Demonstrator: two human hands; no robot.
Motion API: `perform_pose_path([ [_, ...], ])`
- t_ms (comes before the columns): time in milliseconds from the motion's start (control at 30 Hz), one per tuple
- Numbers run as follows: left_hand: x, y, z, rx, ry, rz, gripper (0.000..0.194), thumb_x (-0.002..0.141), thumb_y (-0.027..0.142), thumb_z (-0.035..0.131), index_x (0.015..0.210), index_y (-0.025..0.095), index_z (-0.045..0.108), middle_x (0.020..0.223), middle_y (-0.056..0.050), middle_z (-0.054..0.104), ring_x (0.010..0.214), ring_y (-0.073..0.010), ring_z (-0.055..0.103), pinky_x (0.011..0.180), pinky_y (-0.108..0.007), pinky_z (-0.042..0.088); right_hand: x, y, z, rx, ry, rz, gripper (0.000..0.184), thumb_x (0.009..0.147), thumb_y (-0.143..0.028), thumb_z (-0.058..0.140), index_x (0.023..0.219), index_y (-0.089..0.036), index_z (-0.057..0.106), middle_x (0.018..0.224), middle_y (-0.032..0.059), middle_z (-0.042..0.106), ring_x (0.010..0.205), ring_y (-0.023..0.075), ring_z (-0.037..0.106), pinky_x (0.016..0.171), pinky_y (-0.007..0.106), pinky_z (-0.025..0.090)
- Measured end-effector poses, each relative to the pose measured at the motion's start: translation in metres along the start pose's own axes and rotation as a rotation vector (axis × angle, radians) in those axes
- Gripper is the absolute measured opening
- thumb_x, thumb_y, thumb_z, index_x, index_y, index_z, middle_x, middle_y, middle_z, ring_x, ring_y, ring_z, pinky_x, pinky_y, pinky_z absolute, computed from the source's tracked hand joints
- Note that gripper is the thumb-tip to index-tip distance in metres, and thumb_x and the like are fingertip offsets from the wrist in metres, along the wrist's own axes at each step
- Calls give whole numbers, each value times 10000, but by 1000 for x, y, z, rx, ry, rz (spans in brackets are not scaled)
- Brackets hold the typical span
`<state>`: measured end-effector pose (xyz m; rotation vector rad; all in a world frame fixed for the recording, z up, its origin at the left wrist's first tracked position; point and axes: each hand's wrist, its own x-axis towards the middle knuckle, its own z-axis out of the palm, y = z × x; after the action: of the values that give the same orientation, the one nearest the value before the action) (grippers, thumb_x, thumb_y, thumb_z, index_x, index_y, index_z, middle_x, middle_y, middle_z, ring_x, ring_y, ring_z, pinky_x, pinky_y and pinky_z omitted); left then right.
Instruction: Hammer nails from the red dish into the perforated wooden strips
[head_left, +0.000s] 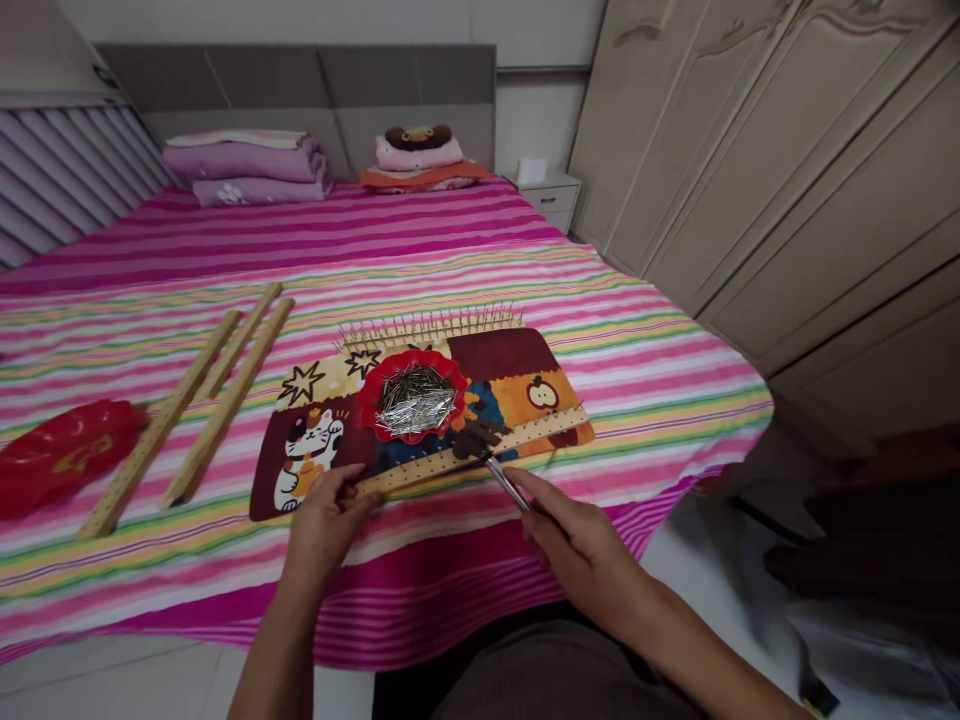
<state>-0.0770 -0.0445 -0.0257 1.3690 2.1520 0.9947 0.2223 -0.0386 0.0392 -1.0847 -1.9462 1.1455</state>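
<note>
In my right hand is a hammer, its dark head over the middle of a pale wooden strip; whether it touches the wood I cannot tell. My left hand has its fingers and thumb closed on the strip's left end. Small nails stick up along this strip. Just beyond it, a red scalloped dish holds a heap of nails. Behind the dish lies another wooden strip with a row of thin nails standing up. A patterned placemat is underneath.
Several wooden strips lie on the striped bedspread to the left, beside a larger red tray. Folded purple bedding and a pink stack sit by the headboard. Wardrobe doors stand on the right.
</note>
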Motion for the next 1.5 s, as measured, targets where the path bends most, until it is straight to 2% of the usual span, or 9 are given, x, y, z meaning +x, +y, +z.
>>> perform_pose_path([
  [200,2,-9,-3,126,-3,62,302,594,428,619,820,238,682,876,-49,662,782,-214,599,752,-317,470,-20,18,-3,32,14,130,447,893,-213,362,1325,-175,469,546,-73,320,446,95,280,422,211,274],
  [533,16,1,17,137,9,85,296,615,349,582,866,227,681,823,-31,649,645,-169,575,682,-298,464,-19,17,-3,22,31,131,450,883,-221,372,1316,-174,489,541,-63,376,456,101,327,430,205,333],
  [633,15,7,12,150,30,71,329,617,368,575,888,208,670,778,-32,627,651,-177,572,669,-300,461,-20,18,-4,15,40,114,454,877,-222,382,1313,-158,493,557,-55,405,473,103,350,454,211,367],
  [800,32,37,3,263,140,147,285,719,397,500,854,219,676,834,-52,648,776,-198,583,730,-298,443,-20,21,-5,18,48,167,450,878,-235,376,1308,-171,495,549,-68,335,449,98,298,418,202,296],
  [933,67,67,17,523,-71,226,213,702,358,535,698,230,704,778,-72,664,782,-216,594,714,-300,425,-20,22,-6,33,47,174,454,878,-249,371,1311,-179,490,556,-68,314,450,99,273,419,209,272],
  [1000,82,79,29,676,-175,146,177,658,352,578,643,229,704,752,-92,676,757,-240,610,682,-318,418,-21,22,-7,36,48,179,456,874,-251,374,1308,-177,493,558,-69,305,452,99,261,420,212,270],
  [1133,98,94,43,782,-245,-2,108,548,298,653,590,204,682,717,-133,685,750,-287,632,667,-352,413,-24,24,-8,18,64,193,462,862,-245,380,1293,-139,508,552,-71,281,454,99,258,419,215,272],
  [1300,101,86,25,554,-298,-45,95,520,271,644,463,209,600,513,-59,606,565,-203,578,542,-281,377,-26,23,-9,24,69,189,454,864,-230,384,1291,-143,513,539,-72,319,447,95,284,426,205,317],
  [1500,69,59,-12,-191,-229,-229,283,457,422,704,550,171,613,505,-1,569,479,-109,483,463,-225,343,-24,23,-9,28,69,141,458,865,-208,385,1306,-165,498,579,-57,412,471,98,340,462,200,368],
])
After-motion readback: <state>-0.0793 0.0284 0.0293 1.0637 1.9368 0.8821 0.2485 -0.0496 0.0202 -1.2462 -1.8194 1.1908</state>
